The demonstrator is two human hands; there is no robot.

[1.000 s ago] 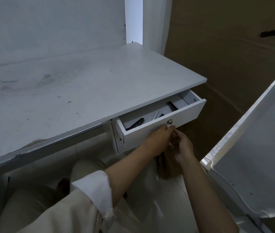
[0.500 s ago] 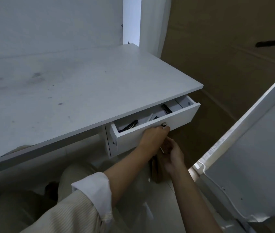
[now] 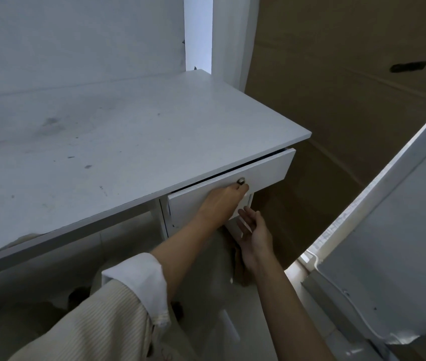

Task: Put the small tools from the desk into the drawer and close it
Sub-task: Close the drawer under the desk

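Note:
The white drawer (image 3: 266, 170) under the desk's right end is pushed almost fully in, with only a thin dark gap showing along its top. The tools inside it are hidden. My left hand (image 3: 222, 203) reaches to the drawer front, its fingertips pinched at the small metal knob (image 3: 241, 181). Just below the drawer's lower edge hovers my right hand (image 3: 254, 234), fingers spread, holding nothing. No tools are visible on the white desk top (image 3: 118, 142).
A large cardboard box (image 3: 350, 87) stands right of the desk. A white panel (image 3: 394, 243) leans at the right edge, close to my right arm. My knees and a pale floor lie under the desk. The wall is directly behind the desk.
The drawer has slid in from about half open to nearly shut, hiding the black tools. My left hand moved in with the knob; my right hand dropped below the drawer and opened.

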